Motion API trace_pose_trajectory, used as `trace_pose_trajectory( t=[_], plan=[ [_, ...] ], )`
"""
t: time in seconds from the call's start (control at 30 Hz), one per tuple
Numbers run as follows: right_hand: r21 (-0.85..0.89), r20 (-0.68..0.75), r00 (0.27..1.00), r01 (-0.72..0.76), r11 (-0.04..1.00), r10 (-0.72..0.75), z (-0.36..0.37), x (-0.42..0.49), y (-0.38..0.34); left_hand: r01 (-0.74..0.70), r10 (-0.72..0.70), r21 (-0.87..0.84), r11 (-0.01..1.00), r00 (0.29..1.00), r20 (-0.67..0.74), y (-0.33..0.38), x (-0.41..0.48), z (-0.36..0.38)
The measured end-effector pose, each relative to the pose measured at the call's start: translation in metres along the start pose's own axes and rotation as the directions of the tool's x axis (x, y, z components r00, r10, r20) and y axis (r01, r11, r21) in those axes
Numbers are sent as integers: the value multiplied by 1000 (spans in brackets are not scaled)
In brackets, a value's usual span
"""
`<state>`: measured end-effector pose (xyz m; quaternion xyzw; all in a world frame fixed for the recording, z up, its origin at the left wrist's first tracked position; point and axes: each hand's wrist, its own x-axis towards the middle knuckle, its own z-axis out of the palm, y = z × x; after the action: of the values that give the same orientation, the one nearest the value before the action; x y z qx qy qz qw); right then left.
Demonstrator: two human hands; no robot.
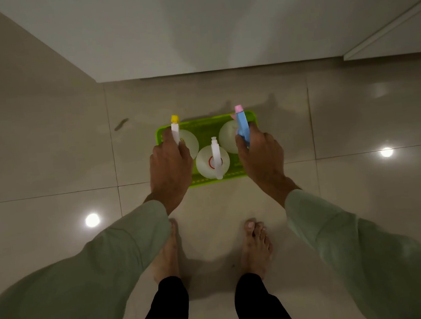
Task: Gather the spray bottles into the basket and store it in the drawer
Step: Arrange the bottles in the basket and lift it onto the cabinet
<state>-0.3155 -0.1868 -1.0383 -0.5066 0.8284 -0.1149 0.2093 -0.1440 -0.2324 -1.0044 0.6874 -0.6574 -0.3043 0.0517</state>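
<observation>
A lime green basket [201, 124] sits on the tiled floor in front of my bare feet. Three white spray bottles stand upright inside it. My left hand [168, 164] is wrapped around the neck of the left bottle, the one with a white sprayer and yellow nozzle [175, 126]. My right hand [262, 153] grips the right bottle by its blue sprayer with a pink nozzle [242, 125]. The middle bottle [212, 163] with an all-white sprayer stands free at the basket's near side. Both held bottles rest inside the basket walls.
A white cabinet front [215, 27] rises just beyond the basket, with a white ledge [389, 36] at the right. A dark smudge [121, 124] marks the floor left of the basket. Ceiling lights reflect off the glossy tiles.
</observation>
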Motion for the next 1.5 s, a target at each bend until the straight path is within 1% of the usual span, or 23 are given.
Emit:
trace_pose_trajectory(
  t=[0.27, 0.43, 0.57, 0.73, 0.8, 1.0, 1.13, 1.2, 1.27, 1.3, 1.37, 1.43, 1.47, 1.5],
  plan=[
    [-1, -18, 1000, -5, 1000, 5, 0, 2, 1, 55, -54, 24, 998, 998, -33, 3, -1, 2],
    [-2, -41, 999, 21, 1000, -21, 1, 2, 1, 44, -42, 68, 997, 998, -41, 3, -2, 3],
    [-17, -31, 999, 22, 1000, -23, 2, 3, 2, 46, -42, 105, 993, 998, -38, 4, -3, 0],
    [12, -96, 994, 45, 999, -43, 3, 2, -1, 73, -68, 133, 988, 997, -41, 4, -2, -2],
    [25, -119, 992, 52, 998, -49, 4, 3, -3, 73, -68, 140, 987, 997, -44, 5, -3, -1],
    [25, -124, 990, 66, 998, -63, 7, 4, -1, 56, -55, 129, 990, 998, -18, 7, 0, -2],
    [48, -60, 998, 40, 998, -37, 6, 5, -1, 45, -42, 119, 992, 999, -26, 5, 0, -3],
    [79, -2, 1000, 0, 997, 0, 2, 5, -2, 45, -42, 84, 995, 998, -36, 3, -2, -3],
    [106, 16, 999, -49, 993, 47, -2, -1, -4, 41, -40, 25, 999, 998, -57, 1, -5, -5],
    [118, -10, 997, -74, 990, 76, -5, -7, -6, 39, -39, 0, 999, 997, -66, 0, -7, -6],
    [158, -121, 985, -106, 982, 126, -10, -26, -11, 38, -39, -17, 999, 996, -79, -2, -11, -8],
    [205, -207, 970, -84, 975, 127, -11, -49, -22, 28, -30, -24, 999, 995, -98, -5, -17, -9],
    [213, -210, 971, -65, 975, 110, -9, -60, -29, 13, -18, -40, 999, 994, -111, -7, -20, -10],
    [208, -184, 979, -51, 977, 91, -6, -69, -34, 1, -9, -61, 998, 993, -121, -8, -23, -10]
  ],
)
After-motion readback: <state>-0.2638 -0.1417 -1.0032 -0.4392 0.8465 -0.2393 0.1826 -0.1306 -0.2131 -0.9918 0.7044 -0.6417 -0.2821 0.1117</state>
